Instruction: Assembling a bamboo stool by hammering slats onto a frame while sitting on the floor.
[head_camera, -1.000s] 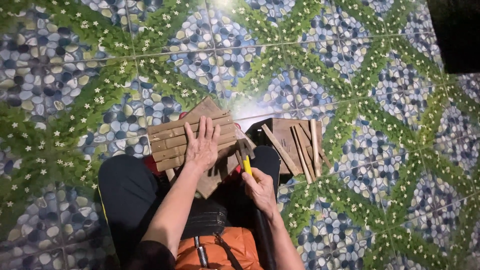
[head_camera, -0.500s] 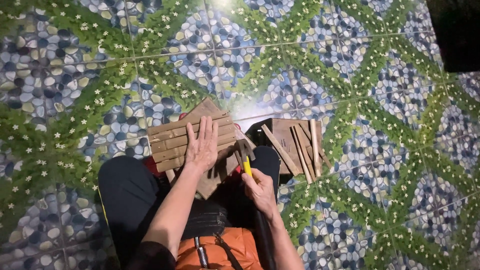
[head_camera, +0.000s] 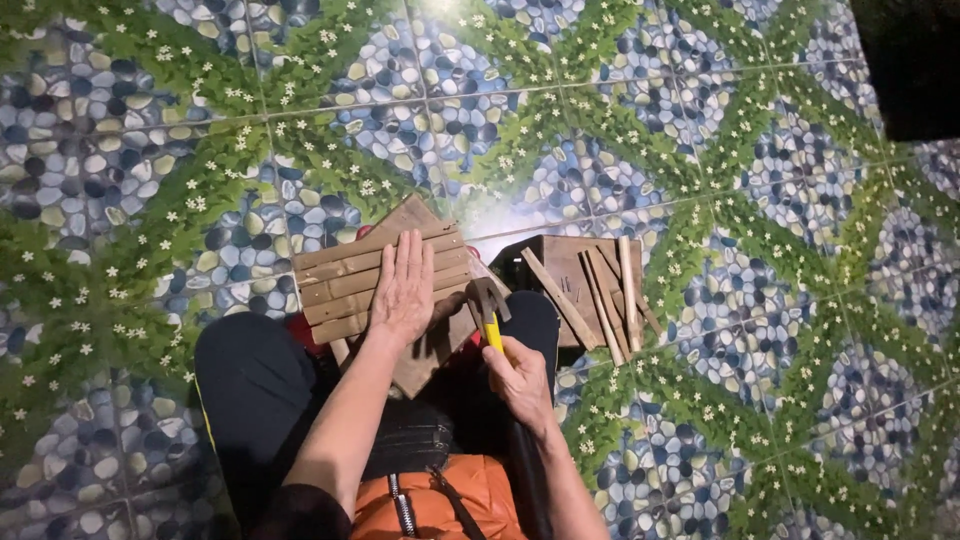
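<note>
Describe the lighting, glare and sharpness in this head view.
Head view: a bright glare patch on the tiled floor just beyond the slatted panel; the top right corner falls to black; left hand, right hand and hammer are evenly lit and sharp; tile lines bow slightly toward the edges.

Matt wooden slats (head_camera: 375, 272), metal-headed hammer (head_camera: 487, 303), glossy patterned floor tiles (head_camera: 700, 130)
</note>
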